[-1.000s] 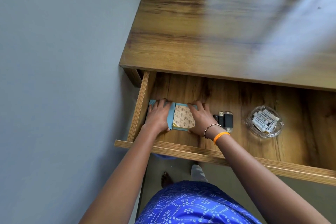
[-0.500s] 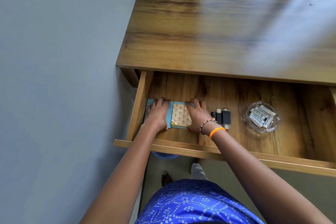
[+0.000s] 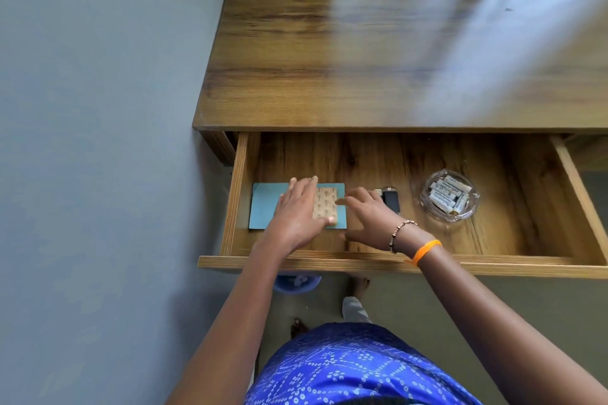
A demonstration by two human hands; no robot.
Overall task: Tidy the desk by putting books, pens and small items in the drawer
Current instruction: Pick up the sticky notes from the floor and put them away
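**Pale blue booklet lying in the open drawer**

Pale blue and flat, the booklet is lying at the left end of the open wooden drawer, just beside its left wall, and we are seeing a tan patterned panel covering part of its front. Our left hand is lying over it with fingers straight and together, palm down. Our right hand is sitting at the booklet's right edge, fingers relaxed and spread, gripping nothing. Just right of that hand, a black USB stick is resting on the drawer floor. Further right, a clear glass dish is holding small white labelled batteries. The desk top above is catching streaks of light.
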